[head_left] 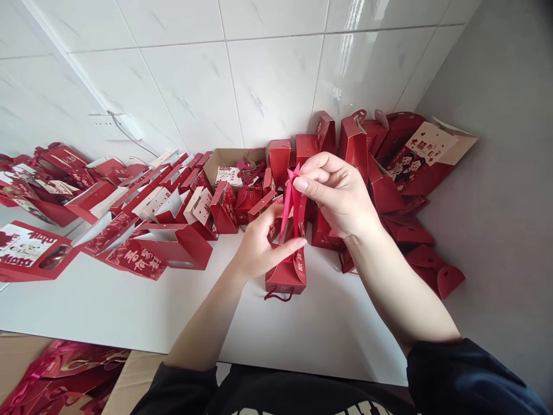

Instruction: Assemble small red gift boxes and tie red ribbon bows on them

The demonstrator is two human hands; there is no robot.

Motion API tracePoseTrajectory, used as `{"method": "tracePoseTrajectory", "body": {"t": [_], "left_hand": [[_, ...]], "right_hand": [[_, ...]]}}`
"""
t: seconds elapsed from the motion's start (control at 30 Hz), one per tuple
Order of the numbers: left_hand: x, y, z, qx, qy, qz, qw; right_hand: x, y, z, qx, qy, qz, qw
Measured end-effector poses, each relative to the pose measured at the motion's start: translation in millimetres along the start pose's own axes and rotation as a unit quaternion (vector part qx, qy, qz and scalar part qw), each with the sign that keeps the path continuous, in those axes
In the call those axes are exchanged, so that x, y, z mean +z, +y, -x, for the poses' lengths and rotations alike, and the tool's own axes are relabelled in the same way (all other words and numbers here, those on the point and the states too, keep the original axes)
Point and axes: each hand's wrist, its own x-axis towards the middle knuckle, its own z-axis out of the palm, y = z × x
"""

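Note:
My right hand (pixel 339 193) pinches a pink-red ribbon (pixel 286 214) between thumb and fingers, above a small red gift box (pixel 285 281). The ribbon's tails hang down toward the top of that box. My left hand (pixel 261 245) is open beside the hanging ribbon, thumb stretched out over the box and fingers apart from it; some fingertips are hidden. The box stands on the white table, with a dark red cord handle (pixel 279 297) at its near side and pale characters on its right flap.
Rows of open red boxes (pixel 173 245) fill the left of the white table (pixel 242 340). A cardboard box (pixel 218 157) holding tags stands against the tiled wall. More red boxes and bags (pixel 415 158) crowd the right. A carton (pixel 140 366) with red bags sits below the front edge.

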Motion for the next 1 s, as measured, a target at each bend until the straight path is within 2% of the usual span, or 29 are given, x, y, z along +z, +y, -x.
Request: {"method": "tracePoseTrajectory", "body": {"t": [0.1,0.23,0.37,0.53,0.73,0.87,1.0], "left_hand": [[3.3,-38,16,-0.07,-0.114,-0.03,0.991],[10.0,-68,32,-0.088,-0.14,-0.007,0.986],[13.9,-72,36,-0.046,-0.148,-0.029,0.988],[14.4,-74,36,-0.034,-0.152,-0.065,0.986],[2.4,-92,35,-0.017,-0.231,-0.002,0.973],[-3.4,-98,31,-0.051,-0.249,0.022,0.967],[-5.8,-89,22,-0.087,-0.277,0.022,0.957]], "right_hand": [[1,3,-1,-0.001,-0.003,-0.016,1.0],[4,8,-3,-0.008,-0.017,-0.04,0.999],[5,11,-3,-0.001,-0.01,-0.029,1.0],[-5,13,-1,-0.002,-0.001,-0.028,1.0],[-21,16,1,0.015,0.009,-0.05,0.999],[-24,16,2,0.03,0.005,-0.067,0.997],[-21,14,3,0.04,-0.018,-0.069,0.997]]}}
